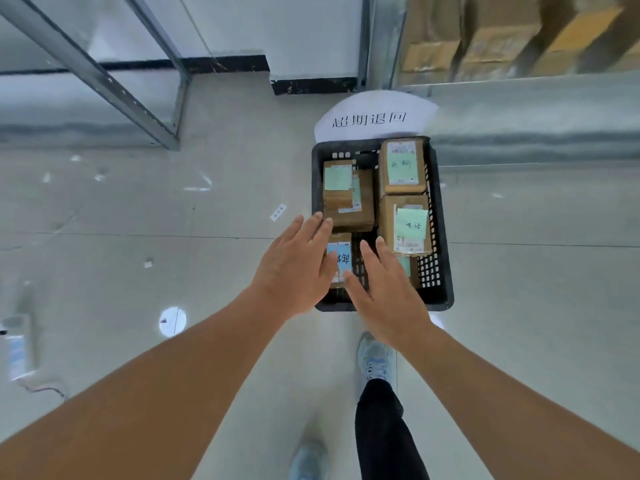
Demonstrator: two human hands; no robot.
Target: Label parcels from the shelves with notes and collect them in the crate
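A black slotted plastic crate [440,216] sits on the pale floor [138,220] beside a grey metal shelf [536,112], with a white paper sign [374,116] at its far end. Inside lie brown cardboard parcels bearing green notes [411,224], and a small parcel with a blue note [340,259] at the near left. Both hands hover over it, left hand [298,268] and right hand [388,289] with fingers straight, spread and holding nothing
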